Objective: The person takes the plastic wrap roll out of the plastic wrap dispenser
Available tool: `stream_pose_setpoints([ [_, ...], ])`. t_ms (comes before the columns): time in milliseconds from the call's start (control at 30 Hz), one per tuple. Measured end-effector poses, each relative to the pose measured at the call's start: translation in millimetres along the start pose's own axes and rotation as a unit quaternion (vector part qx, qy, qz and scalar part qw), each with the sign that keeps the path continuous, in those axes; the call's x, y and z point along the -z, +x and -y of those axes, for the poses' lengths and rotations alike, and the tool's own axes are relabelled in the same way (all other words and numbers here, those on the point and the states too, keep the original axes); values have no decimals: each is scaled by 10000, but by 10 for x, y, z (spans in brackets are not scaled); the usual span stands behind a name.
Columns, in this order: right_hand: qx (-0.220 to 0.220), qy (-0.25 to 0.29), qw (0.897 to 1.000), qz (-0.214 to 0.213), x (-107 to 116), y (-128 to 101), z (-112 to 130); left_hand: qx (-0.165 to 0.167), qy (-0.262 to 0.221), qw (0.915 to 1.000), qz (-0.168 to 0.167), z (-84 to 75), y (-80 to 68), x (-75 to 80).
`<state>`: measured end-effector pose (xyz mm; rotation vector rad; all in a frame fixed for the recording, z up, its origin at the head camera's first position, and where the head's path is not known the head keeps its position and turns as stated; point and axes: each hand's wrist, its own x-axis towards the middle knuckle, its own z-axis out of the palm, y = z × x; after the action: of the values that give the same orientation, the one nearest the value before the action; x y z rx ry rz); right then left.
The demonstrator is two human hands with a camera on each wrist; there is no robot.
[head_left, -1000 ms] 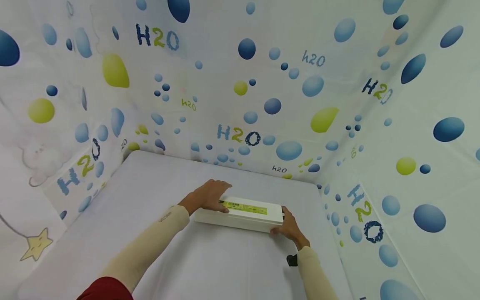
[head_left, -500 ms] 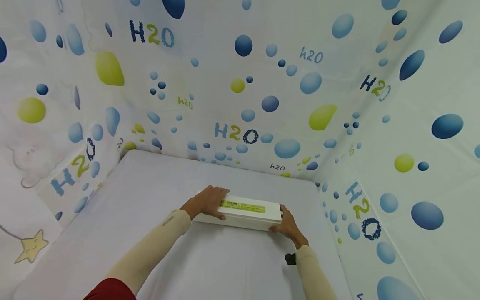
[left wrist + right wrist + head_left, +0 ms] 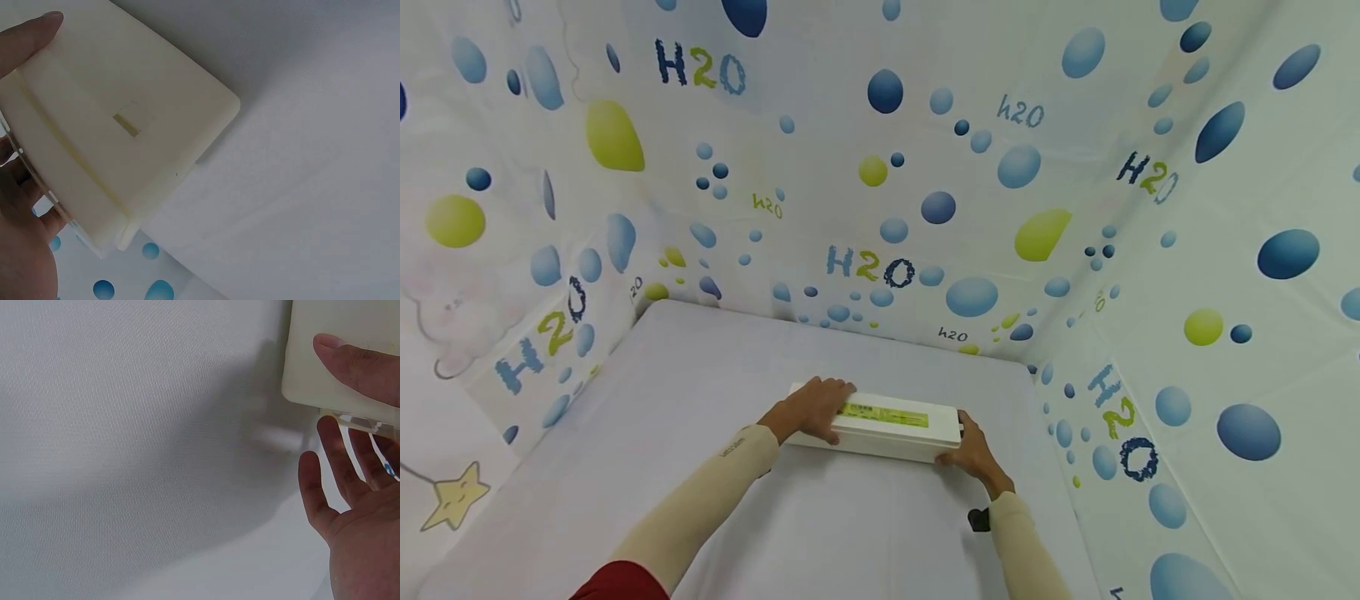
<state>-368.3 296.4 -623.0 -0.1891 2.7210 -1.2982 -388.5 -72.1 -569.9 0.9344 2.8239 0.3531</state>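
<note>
A long white box with a yellow-green label lies on the white table, right of the middle. My left hand grips its left end, fingers laid over the top and thumb on the near side. In the left wrist view the box fills the upper left, with the left hand around its end. My right hand holds the right end. In the right wrist view the thumb lies on the box and the right hand's fingers reach along its end.
Walls of white sheet printed with blue and green bubbles and "H2O" stand close on the left, back and right of the table. A small black device sits at my right wrist. Bare tabletop lies to the left and near side.
Both hands keep their hold on the box ends. Box and hands sit a touch higher and further left in view; little else differs.
</note>
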Motion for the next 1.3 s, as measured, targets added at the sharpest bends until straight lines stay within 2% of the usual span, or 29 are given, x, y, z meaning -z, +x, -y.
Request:
stream_pose_setpoints([
  [233,40,-17,10000,-3,-5,-6,-1,-81,-7,10000,48,36,19,12],
  [433,89,-74,9999,9,-8,-6,4,-56,-240,9996,115,54,16,39],
  [633,266,-127,9996,-7,-6,-5,-1,-72,-441,9990,-18,86,-3,80],
  [733,171,-141,9998,-15,-3,-1,-6,-9,-619,9980,-152,117,-29,130],
  [900,45,-73,10000,-24,-2,9,-20,5,-642,9969,-459,199,-89,219],
  [1300,112,9,9999,-4,-18,20,-47,396,-787,9934,-729,455,-309,341],
])
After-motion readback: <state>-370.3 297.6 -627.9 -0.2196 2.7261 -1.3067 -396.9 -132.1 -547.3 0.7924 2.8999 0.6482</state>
